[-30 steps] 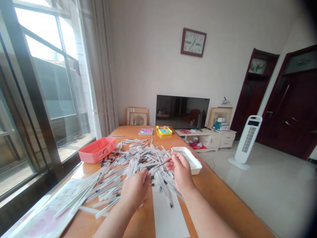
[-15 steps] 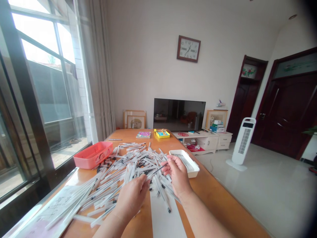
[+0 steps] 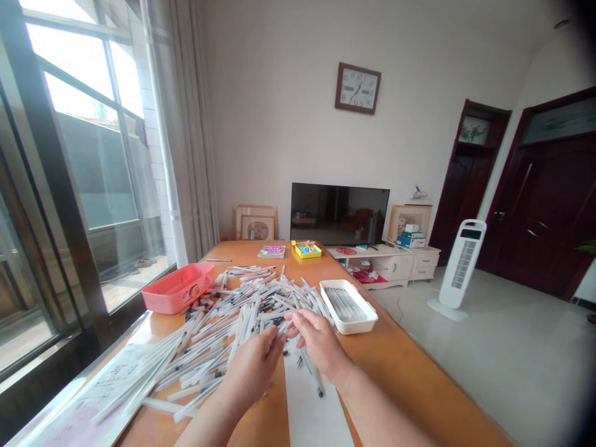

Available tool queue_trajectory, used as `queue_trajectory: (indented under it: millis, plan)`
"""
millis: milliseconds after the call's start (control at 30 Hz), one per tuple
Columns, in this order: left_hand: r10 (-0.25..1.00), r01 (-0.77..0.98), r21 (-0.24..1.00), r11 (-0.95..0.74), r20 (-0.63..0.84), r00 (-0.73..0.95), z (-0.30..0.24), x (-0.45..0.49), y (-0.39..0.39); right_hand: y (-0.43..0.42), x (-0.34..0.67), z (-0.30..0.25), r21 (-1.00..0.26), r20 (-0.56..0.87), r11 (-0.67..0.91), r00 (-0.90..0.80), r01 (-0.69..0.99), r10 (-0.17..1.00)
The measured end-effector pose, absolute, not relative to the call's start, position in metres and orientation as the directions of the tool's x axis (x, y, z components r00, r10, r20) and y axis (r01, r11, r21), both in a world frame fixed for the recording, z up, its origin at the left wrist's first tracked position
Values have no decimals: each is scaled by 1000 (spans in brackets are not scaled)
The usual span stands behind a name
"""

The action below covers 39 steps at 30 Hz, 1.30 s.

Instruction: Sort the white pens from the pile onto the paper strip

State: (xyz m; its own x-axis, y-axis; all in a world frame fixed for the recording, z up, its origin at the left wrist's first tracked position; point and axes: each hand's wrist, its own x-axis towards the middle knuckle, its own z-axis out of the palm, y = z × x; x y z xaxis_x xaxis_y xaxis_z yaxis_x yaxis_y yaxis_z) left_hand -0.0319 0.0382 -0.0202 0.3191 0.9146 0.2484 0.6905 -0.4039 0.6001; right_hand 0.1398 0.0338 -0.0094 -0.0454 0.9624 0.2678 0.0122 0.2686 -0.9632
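My left hand is closed round a pale pen barrel, mostly hidden by the fingers, low over the front of the pile. My right hand meets it fingertip to fingertip, pinching the far end of the same pen, where a thin dark refill showed earlier. Around and beyond both hands lies a heap of translucent white pens and barrels, several with black ends. Right of the heap, a white plastic tray holds a row of slim grey pen parts.
A pink basket stands at the table's left side. White paper lies under the hands, and a written sheet sits front left. At the far end are a colourful booklet, a yellow box and a single pen.
My right hand has come left and down from beside the tray until its fingertips meet the left hand's. The dark refill between the hands no longer shows. My left hand has barely moved.
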Motion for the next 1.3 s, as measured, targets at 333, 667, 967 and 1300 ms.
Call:
queue_trajectory:
  millis: [333,667,967,1300]
  plan:
    - [970,353,906,-233,190,155,-18,-37,42,39,150,-16,-965,207,197,42,172,977]
    - [994,103,990,-97,101,-36,-8,-47,41,34,146,-36,-657,256,352,-242,667,936]
    - [1000,-143,989,-24,23,-9,-14,-51,48,37,165,-24,-413,188,201,-133,888,973]
    - [999,-124,992,-19,15,-33,-14,-51,48,33,145,-31,-286,184,287,-241,914,953]
